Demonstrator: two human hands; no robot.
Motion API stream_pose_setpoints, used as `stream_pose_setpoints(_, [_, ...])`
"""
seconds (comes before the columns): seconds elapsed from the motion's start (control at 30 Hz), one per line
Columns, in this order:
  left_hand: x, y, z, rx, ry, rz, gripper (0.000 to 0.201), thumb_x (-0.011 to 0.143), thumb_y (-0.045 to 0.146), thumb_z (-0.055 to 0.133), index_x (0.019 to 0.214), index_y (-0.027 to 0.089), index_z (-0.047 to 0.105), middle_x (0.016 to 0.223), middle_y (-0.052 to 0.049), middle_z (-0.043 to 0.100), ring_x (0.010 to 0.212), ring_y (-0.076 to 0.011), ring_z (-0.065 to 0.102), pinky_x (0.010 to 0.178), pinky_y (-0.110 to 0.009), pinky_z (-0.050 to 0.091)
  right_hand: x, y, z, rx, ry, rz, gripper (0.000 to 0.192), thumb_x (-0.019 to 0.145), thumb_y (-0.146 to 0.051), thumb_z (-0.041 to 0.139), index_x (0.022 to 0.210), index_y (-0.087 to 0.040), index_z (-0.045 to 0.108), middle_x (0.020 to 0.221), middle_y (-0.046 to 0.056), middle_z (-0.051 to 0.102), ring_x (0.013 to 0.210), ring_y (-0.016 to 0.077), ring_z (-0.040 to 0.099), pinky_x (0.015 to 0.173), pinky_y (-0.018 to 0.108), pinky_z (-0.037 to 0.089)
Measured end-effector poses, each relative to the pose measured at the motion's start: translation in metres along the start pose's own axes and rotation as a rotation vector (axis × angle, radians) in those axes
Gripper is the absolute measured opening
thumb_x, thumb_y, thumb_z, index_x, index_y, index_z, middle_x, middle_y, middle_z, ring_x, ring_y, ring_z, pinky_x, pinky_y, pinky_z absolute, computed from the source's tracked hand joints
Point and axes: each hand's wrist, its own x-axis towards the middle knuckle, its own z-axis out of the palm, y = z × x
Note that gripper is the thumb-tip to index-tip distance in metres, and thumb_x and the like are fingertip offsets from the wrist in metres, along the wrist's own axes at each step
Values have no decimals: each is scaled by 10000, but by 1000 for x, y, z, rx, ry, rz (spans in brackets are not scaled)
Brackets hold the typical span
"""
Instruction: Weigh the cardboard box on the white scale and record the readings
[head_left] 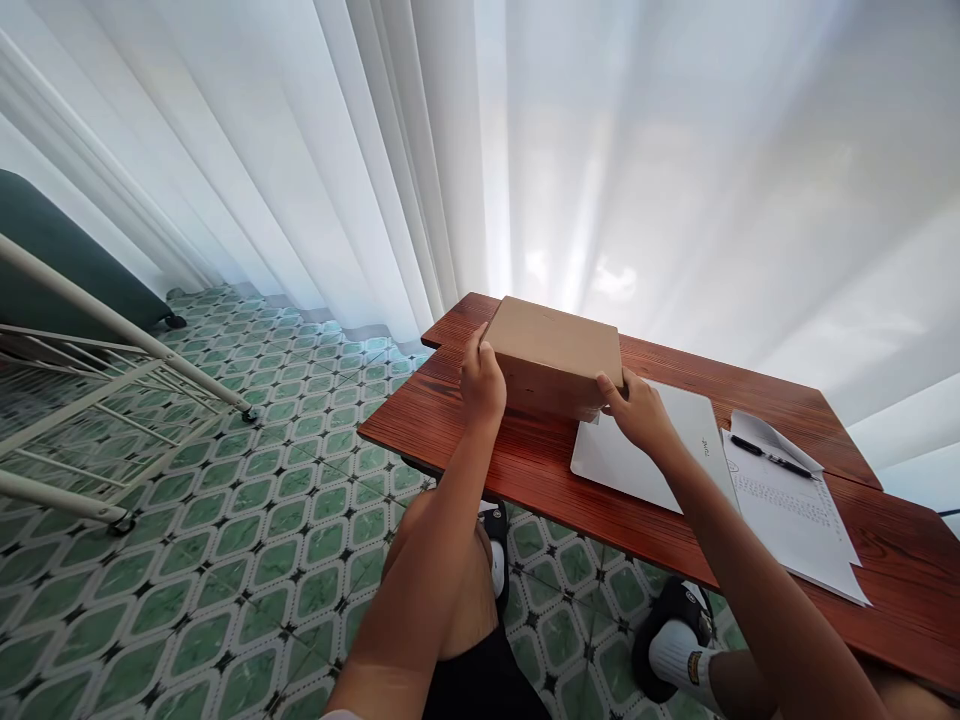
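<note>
A closed brown cardboard box [556,335] is between my two hands, over the left part of the wooden table. My left hand [482,378] grips its left side, thumb at the near top corner. On the right end, my right hand [634,405] is closed round the near corner, with its thumb on the front face. A bit of clear plastic or tape shows under the box's right end. Whether the box's underside touches the table cannot be made out. Beside it, partly under my right hand, lies a shut silver laptop [660,450].
Right of the laptop, paper sheets [787,510] with a black pen [776,457] lie on the reddish wooden table [480,450]. A white curtain [637,180] hangs behind. A wheeled metal rack [142,400] stands on the green tiled floor [300,520] at left.
</note>
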Motion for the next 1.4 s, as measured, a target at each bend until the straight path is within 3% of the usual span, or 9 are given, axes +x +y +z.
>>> stream_pose_setpoints(0.33, [9, -1, -6, 93, 81, -57, 434, 920, 236, 375, 1228, 182, 676, 1324, -60, 648, 1265, -248, 566, 1113, -363, 418, 11, 8, 29, 74, -34, 50, 490, 961, -658, 451, 1022, -209, 636, 995, 99, 694, 920, 288, 678, 735, 397, 578])
stream_pose_setpoints(0.73, [7, -3, -3, 97, 70, -125, 414, 911, 219, 383, 1221, 189, 657, 1307, -51, 654, 1243, -260, 569, 1074, -370, 425, 7, 10, 31, 136, -73, 97, 476, 998, -630, 368, 978, -220, 609, 1010, 85, 662, 910, 252, 678, 675, 352, 605])
stream_pose_setpoints(1.0, [13, -20, -3, 56, 126, -239, 286, 846, 200, 484, 1094, 171, 623, 1205, -105, 669, 1155, -282, 604, 999, -387, 464, 6, 8, 38, 84, -73, 47, 471, 1004, -621, 377, 995, -220, 623, 936, 81, 672, 934, 265, 656, 771, 410, 594])
stream_pose_setpoints(1.4, [14, -29, -11, -40, 123, -336, 252, 814, 207, 519, 1055, 179, 588, 1175, -91, 653, 1109, -251, 616, 969, -365, 500, 0, 0, 40, 27, -96, 9, 404, 1032, -528, 368, 1114, -232, 631, 909, 66, 705, 881, 262, 670, 759, 378, 556])
